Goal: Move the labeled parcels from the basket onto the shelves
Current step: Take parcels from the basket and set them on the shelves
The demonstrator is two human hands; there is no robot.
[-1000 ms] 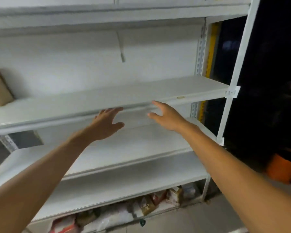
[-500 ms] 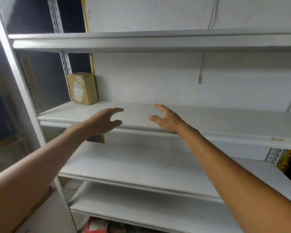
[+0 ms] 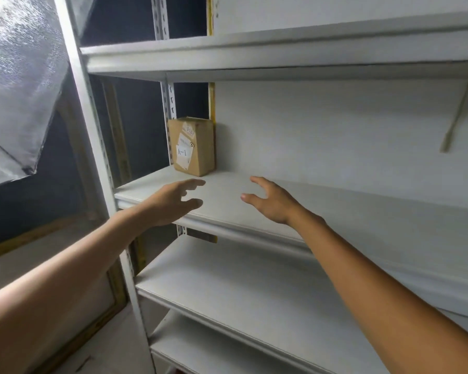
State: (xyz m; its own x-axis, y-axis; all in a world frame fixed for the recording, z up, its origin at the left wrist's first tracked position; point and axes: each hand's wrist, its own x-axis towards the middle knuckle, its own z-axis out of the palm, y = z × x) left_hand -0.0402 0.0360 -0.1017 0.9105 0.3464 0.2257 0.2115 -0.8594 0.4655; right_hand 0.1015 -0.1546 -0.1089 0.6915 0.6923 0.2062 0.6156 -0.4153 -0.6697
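Here, both hands reached forward above the front part of a white metal shelf board, palms turned toward each other. The left hand had its fingers loosely spread and a little bent, holding nothing. The right hand was likewise spread wide and empty, thumb low and fingers fanned. A stretch of bare shelf showed between them, and whether either hand touched the board could not be told. Beyond the left hand and apart from it, a small brown cardboard parcel stood upright at the back left corner of that same board, beside a perforated grey upright. Its front carried white stickers, one a white paper label reading "A-1". Another white shelf ran above and a lower white shelf below, with a crinkled silvery sheet at far left
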